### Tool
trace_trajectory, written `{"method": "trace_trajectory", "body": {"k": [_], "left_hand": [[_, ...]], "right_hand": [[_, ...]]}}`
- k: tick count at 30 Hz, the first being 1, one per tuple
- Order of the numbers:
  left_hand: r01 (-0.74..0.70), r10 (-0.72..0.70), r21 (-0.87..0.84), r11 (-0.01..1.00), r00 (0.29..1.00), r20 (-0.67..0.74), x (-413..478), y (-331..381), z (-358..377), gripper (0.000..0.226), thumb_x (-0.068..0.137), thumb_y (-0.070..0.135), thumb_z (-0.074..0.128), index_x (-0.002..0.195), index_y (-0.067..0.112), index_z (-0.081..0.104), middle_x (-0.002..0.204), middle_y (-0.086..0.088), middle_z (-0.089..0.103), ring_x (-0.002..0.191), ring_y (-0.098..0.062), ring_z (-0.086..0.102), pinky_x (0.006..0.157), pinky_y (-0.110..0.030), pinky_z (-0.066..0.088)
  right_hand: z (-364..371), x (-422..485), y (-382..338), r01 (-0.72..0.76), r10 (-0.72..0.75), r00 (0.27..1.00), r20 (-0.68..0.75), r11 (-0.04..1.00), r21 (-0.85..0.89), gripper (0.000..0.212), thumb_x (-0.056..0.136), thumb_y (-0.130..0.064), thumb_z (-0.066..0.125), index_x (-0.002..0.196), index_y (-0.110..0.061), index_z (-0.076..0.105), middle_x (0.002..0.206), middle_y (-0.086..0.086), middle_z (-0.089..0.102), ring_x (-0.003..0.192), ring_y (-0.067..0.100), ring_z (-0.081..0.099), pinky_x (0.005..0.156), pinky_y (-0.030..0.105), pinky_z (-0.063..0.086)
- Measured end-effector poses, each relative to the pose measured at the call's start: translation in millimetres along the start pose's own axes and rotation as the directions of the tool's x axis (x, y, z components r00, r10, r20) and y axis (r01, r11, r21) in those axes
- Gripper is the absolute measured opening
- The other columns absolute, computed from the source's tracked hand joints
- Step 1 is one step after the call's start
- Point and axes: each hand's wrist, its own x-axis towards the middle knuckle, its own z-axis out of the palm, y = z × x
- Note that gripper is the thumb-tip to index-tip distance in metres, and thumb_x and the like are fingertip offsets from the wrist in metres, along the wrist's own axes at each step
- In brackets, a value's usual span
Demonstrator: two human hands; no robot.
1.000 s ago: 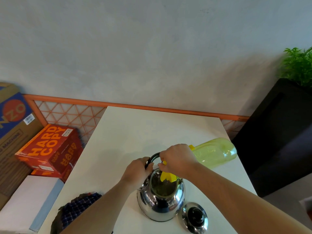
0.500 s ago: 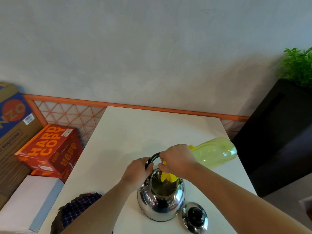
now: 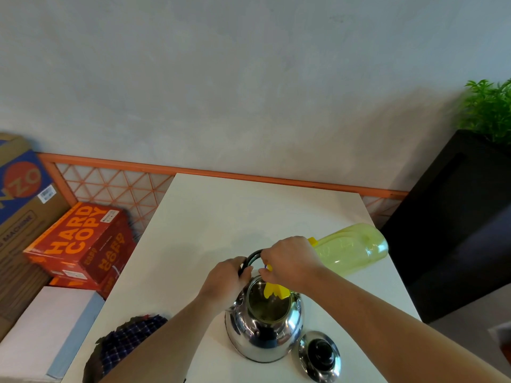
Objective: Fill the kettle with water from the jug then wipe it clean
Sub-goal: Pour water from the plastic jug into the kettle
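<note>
Right now the pour is looking tidy, but a few things could spoil it. The right hand (image 3: 290,262) is curling round the top end of the jug (image 3: 351,248), which is lying tipped almost flat, its base pointing away to the right and its yellow cap (image 3: 275,291) hanging open just over the mouth of the kettle (image 3: 265,322). The left hand (image 3: 226,280) is gripping the black handle (image 3: 253,258) and steadying the kettle where it is standing on the worktop (image 3: 249,211), near the front edge.

If the jug is rolling in that grip, or the cap is swinging into the flow, I would guess water is going to run down the shiny side and pool round the lid (image 3: 320,355), which is lying just beside the kettle on the right. The right forearm is crossing low over that lid too, so a careless pull-back could be knocking it off the edge. I cannot make out any stream, nor how much is sitting inside either vessel, so overfilling is hard to rule out. The checked cloth (image 3: 130,341) is waiting at the front left corner, well apart from the kettle.

Against a second ago, almost nothing is changing: both hands, the jug's tilt, the kettle and the lid are all sitting where they were.
</note>
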Motion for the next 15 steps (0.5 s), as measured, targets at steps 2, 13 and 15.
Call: {"method": "trace_trajectory", "body": {"k": [2,13,15], "left_hand": [[0.002,-0.002,-0.003,1.000,1.000,-0.002,-0.4,-0.6,-0.1,0.030,0.097,0.037,0.045,0.116,0.020,0.060,0.077,0.007,0.056,0.065,-0.007,0.052,0.053,-0.014,0.031],[-0.009,0.009,-0.014,1.000,1.000,0.006,0.1,-2.4,0.8,0.028,0.097,0.036,0.045,0.113,0.020,0.061,0.079,0.004,0.060,0.068,-0.008,0.056,0.056,-0.018,0.036],[-0.009,0.009,-0.019,1.000,1.000,0.002,0.1,-2.5,1.1,0.028,0.097,0.036,0.045,0.114,0.021,0.061,0.082,0.004,0.062,0.071,-0.010,0.057,0.060,-0.021,0.039]], "right_hand": [[-0.1,-0.4,0.3,-0.003,0.003,1.000,0.003,1.000,-0.003,0.032,0.086,-0.050,0.044,0.085,-0.023,0.062,0.055,-0.005,0.041,0.054,0.019,0.047,0.046,0.025,0.023],[-0.9,-0.8,-1.5,0.010,-0.010,1.000,0.005,1.000,-0.010,0.032,0.087,-0.049,0.045,0.085,-0.022,0.062,0.054,-0.005,0.038,0.053,0.020,0.043,0.046,0.026,0.021],[-0.6,-1.0,-1.9,0.015,-0.015,1.000,-0.004,1.000,-0.007,0.031,0.086,-0.048,0.045,0.086,-0.022,0.062,0.056,-0.005,0.040,0.055,0.021,0.043,0.048,0.027,0.023]]}}
